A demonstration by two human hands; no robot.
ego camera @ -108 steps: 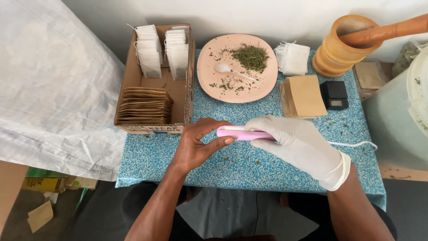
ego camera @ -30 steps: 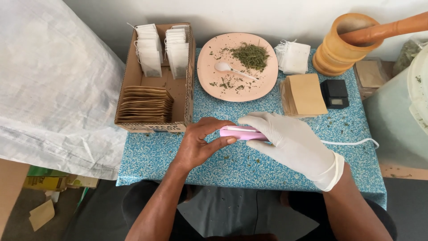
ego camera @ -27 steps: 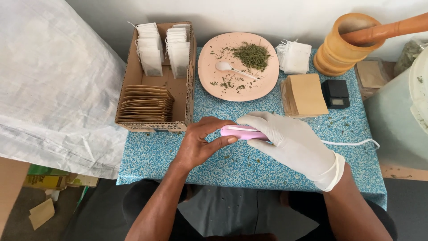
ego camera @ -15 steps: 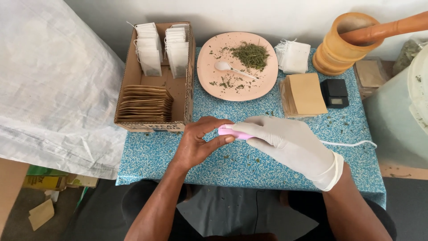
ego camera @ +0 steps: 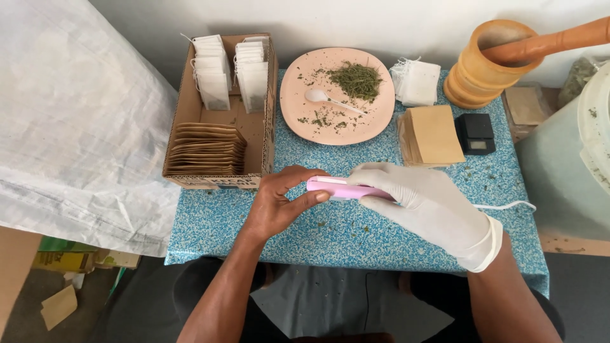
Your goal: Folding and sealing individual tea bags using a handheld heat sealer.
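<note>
The bare left hand [ego camera: 279, 206] now curls closer around the front end of the pink handheld sealer [ego camera: 340, 188], fingers closed on it; whether a bag sits inside is hidden. The gloved right hand [ego camera: 426, 203] presses down harder over its rear. Beyond, the cardboard box [ego camera: 264, 136] and pink plate [ego camera: 375, 124] lie unchanged.
</note>
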